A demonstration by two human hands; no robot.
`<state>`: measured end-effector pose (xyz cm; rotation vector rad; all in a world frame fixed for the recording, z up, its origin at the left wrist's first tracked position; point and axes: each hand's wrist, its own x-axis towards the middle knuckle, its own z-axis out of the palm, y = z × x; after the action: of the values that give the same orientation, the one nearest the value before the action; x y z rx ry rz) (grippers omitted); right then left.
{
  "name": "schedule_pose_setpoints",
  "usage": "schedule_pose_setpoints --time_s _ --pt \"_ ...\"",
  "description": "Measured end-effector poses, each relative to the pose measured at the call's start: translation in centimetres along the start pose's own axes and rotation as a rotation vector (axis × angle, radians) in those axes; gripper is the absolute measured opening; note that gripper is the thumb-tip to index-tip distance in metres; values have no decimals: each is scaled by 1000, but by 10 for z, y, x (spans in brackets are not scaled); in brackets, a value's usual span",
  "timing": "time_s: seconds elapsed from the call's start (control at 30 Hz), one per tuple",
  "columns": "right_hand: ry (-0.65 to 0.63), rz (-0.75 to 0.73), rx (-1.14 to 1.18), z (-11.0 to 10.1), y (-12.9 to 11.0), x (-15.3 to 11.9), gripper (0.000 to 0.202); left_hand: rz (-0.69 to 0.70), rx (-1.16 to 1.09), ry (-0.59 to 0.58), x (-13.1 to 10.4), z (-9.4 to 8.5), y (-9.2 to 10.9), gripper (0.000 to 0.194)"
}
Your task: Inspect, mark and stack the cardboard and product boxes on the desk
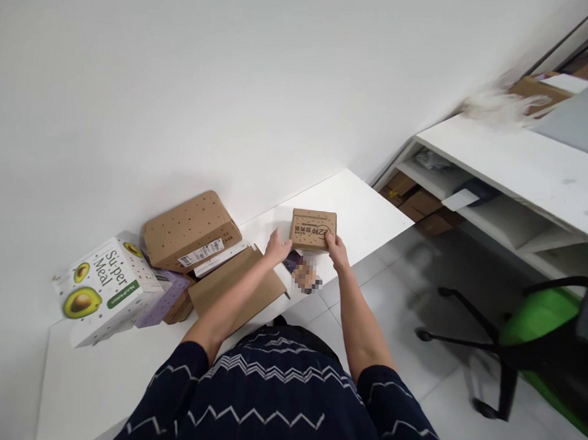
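Note:
A small brown cardboard box (313,226) with dark printing and specks is in front of me, over the white table. My right hand (338,252) grips its lower right corner, thumb on the printed face and the other fingers mostly hidden. By the lower left corner is my left hand (277,247), thumb and forefinger apart; whether its thumb touches the box I cannot tell. Between my wrists, at the table's edge, lies a dark item (291,262), partly covered by a blurred patch. A flat brown cardboard piece (243,280) lies under my left forearm.
To the left stand a white avocado-print carton (105,285), a larger speckled cardboard box (191,230) and a purple box (164,298), on the white table (99,384). A wall rises behind. At right are a white shelf unit (536,172) and a green-and-black wheeled chair (536,328).

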<state>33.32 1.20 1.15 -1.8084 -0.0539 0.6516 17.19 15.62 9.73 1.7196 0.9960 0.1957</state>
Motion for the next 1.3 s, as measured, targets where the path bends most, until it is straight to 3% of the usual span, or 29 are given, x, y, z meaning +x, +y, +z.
schedule_pose_setpoints --time_s 0.1,0.17,0.23,0.3,0.4,0.5,0.6,0.7,0.8,0.9,1.03,1.17,1.3 --pt "-1 52 25 1 -8 0 70 -61 -86 -112 30 21 14 50" --pt "-13 58 64 0 -17 -4 69 -20 -120 -146 30 27 18 47" --pt "-19 17 112 -3 -30 -15 70 78 -147 -93 18 23 21 49" --pt "-35 -70 151 -5 -45 -36 70 256 -157 32 -5 7 24 48" --pt "-93 -257 161 -2 -67 -88 66 540 -121 234 -59 -31 26 43" --pt "-141 -432 135 6 -83 -145 62 661 -39 412 -122 -68 12 42" --pt "-250 -589 25 18 -86 -185 61 663 -48 561 -175 -86 -24 42" --pt "-409 -644 -111 32 -73 -196 61 573 -141 665 -203 -87 -69 44" --pt "-606 -585 -185 45 -51 -188 64 388 -203 624 -205 -82 -105 50" --pt "-760 -584 -235 55 -32 -174 75 257 -238 536 -194 -81 -126 61" --pt "-728 -703 -354 59 -28 -171 71 169 -182 556 -190 -89 -126 54" --pt "-639 -765 -359 47 -53 -190 56 211 -54 692 -213 -106 -94 41" --pt "-618 -777 -346 42 -76 -202 51 234 -69 719 -225 -122 -68 34"
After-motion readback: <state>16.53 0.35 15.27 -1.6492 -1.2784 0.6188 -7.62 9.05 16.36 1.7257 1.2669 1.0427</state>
